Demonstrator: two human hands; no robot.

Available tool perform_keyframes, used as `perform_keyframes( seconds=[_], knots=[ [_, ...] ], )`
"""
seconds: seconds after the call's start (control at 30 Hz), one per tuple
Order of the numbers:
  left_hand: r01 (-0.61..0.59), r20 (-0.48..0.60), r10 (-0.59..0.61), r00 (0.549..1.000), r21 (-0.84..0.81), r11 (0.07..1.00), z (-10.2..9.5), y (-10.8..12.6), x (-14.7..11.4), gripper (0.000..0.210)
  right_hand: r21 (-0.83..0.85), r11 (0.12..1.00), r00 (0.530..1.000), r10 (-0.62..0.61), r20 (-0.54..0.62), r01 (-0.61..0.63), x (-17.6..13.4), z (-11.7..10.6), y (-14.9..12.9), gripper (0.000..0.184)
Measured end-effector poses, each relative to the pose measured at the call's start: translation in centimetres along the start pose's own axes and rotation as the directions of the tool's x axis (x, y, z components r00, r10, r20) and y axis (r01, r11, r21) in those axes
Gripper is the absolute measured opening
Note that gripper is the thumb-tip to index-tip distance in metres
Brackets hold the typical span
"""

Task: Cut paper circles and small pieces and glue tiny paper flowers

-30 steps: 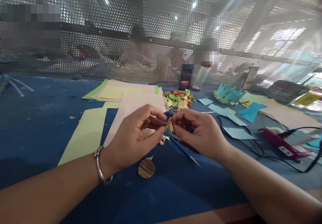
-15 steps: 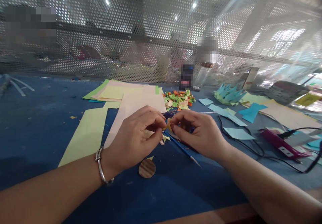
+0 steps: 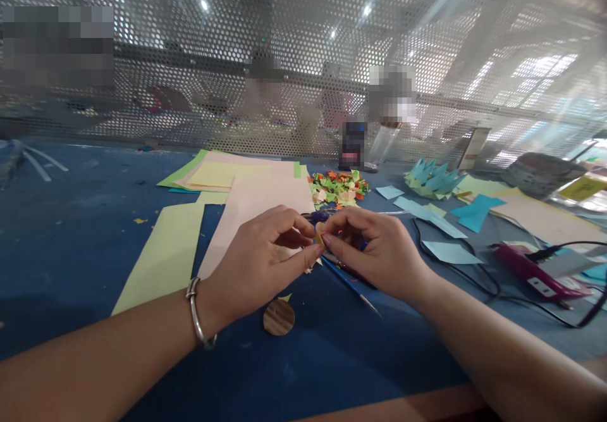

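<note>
1. The left hand (image 3: 258, 264) and right hand (image 3: 379, 251) meet fingertip to fingertip above the middle of the table (image 3: 71, 219), pinching a small paper piece (image 3: 319, 237) between them.
2. A round disc (image 3: 279, 317) lies on the table near of the hands.
3. A thin brush (image 3: 351, 285) lies under the right hand.
4. Paper sheets (image 3: 237, 185) lie far and left of the hands.
5. A heap of paper scraps (image 3: 337, 188) lies just beyond the hands.
6. A glue gun (image 3: 535, 272) with its cable (image 3: 455, 264) lies to the right.
7. A perforated screen (image 3: 284, 61) stands along the far edge.
</note>
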State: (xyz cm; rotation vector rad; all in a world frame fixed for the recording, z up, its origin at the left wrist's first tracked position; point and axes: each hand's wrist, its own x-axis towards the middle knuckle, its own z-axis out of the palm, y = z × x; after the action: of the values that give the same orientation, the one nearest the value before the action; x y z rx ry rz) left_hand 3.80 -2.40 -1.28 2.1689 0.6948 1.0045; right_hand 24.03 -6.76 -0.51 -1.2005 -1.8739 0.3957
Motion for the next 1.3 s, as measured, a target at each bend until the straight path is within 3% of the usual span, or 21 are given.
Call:
perform_keyframes(
  seconds=[0.13, 0.27, 0.37, 0.53, 0.7, 1.0, 1.3],
  knots=[
    [0.068, 0.031, -0.065, 0.997, -0.153, 0.986, 0.4, -0.4, 0.0, 0.006, 0.000, 1.000, 1.000, -0.003, 0.001, 0.003, 0.0, 0.1, 0.0, 0.005],
    [0.153, 0.076, -0.134, 0.988, -0.379, 0.912, 0.8, -0.6, 0.2, 0.011, -0.002, 1.000, 1.000, -0.014, -0.012, 0.014, -0.1, 0.1, 0.2, 0.005],
    [0.195, 0.094, -0.171, 0.981, -0.449, 0.872, 0.9, -0.6, 0.3, 0.014, -0.009, 1.000, 1.000, -0.010, -0.010, 0.010, -0.1, 0.0, 0.2, 0.006],
    [0.242, 0.049, -0.246, 0.968, -0.429, 0.870, 0.9, -0.4, 0.4, 0.015, 0.007, 1.000, 1.000, -0.013, -0.001, 0.013, 0.0, 0.0, 0.2, 0.005],
    [0.199, -0.028, -0.227, 0.973, -0.382, 0.902, 0.9, -0.6, 0.5, 0.013, 0.013, 1.000, 1.000, -0.007, -0.006, 0.007, 0.0, 0.0, 0.3, 0.006],
    [0.014, -0.131, -0.013, 0.991, 0.002, 1.000, 0.3, -0.5, -0.1, 0.012, 0.042, 0.999, 1.000, 0.028, 0.013, -0.028, -0.1, 0.2, 0.5, 0.009],
    [0.049, -0.119, -0.068, 0.991, -0.153, 0.987, 0.8, -1.3, 0.0, 0.012, 0.021, 0.999, 0.998, 0.046, 0.038, -0.047, 0.0, 0.6, 0.4, 0.012]
  ],
)
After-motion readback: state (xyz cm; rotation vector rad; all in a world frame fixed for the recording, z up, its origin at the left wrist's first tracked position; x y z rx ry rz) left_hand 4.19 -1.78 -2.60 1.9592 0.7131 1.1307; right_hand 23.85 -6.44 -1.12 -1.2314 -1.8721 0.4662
